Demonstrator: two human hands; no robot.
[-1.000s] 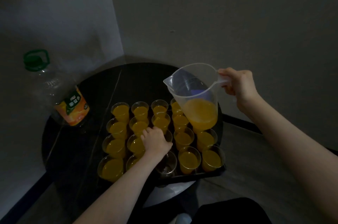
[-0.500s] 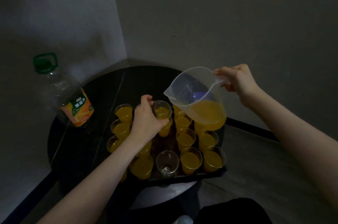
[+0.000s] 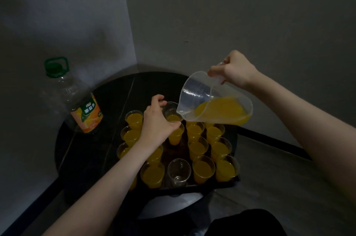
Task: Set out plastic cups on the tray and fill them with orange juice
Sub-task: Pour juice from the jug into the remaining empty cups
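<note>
My left hand [image 3: 156, 122] grips a clear plastic cup [image 3: 172, 112] lifted above the tray, with a little juice in its bottom. My right hand [image 3: 234, 69] holds the handle of a clear jug [image 3: 213, 99] tilted leftward, its spout right at the cup's rim. Orange juice pools in the jug's lower side. A dark tray [image 3: 212, 185] on the round table carries several cups filled with juice [image 3: 204, 169]. One empty cup [image 3: 178, 171] stands in the front row.
A large juice bottle [image 3: 77, 99] with a green cap and orange label stands at the table's left edge, almost empty. The round black table [image 3: 92, 151] sits in a room corner, walls close behind. A dark trouser leg [image 3: 244, 224] shows at the bottom.
My left hand lifted a cup from the tray and raised it toward the jug. My right hand tilted the jug further, bringing its spout to the cup's rim.
</note>
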